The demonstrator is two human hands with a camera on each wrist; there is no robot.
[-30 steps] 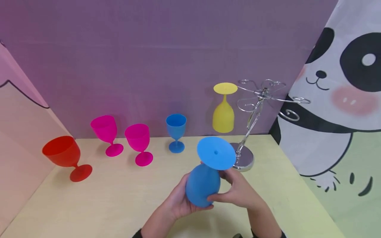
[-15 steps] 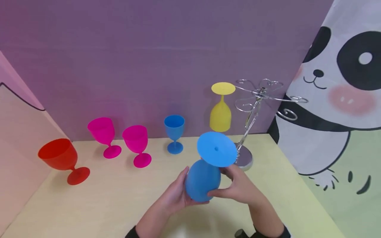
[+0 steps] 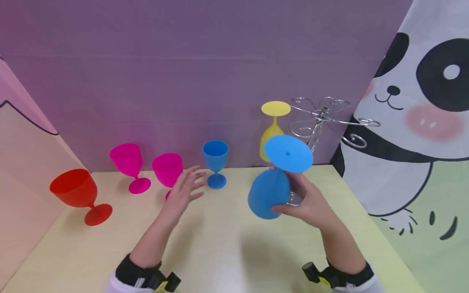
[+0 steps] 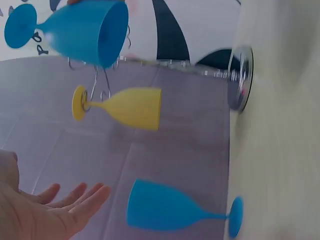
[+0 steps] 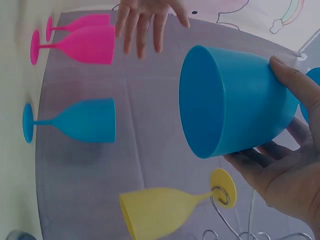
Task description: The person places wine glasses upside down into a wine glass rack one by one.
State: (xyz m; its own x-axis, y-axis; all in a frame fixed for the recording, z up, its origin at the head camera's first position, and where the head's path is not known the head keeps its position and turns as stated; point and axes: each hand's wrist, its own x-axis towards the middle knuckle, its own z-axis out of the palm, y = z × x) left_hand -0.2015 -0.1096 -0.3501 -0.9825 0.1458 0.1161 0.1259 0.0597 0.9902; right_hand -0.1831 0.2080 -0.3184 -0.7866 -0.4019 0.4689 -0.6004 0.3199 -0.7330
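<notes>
My right hand [image 3: 307, 201] grips a blue goblet [image 3: 269, 195] by its bowl, upside down with the foot on top. In the right wrist view the goblet's [image 5: 240, 100] mouth is open to the camera and the thumb lies along the bowl. My left hand [image 3: 185, 187] is held out with fingers spread and holds nothing, overlapping a pink goblet [image 3: 167, 169] in the head view. A chrome glass rack [image 3: 322, 116] with curled wire arms stands behind the right hand. From one arm a yellow goblet [image 3: 271, 136] hangs upside down by its foot.
Another blue goblet [image 3: 216, 156] stands upright near the back of the table [image 3: 216, 244]. To its left are a second pink goblet [image 3: 128, 160] and a red goblet [image 3: 78, 189]. A purple backdrop [image 3: 165, 81] rises behind, and a panda-print cloth [image 3: 395, 175] stands at the right.
My left hand has let go of the blue goblet and moved away to the left. The right hand has carried the goblet up and to the right, toward the rack.
</notes>
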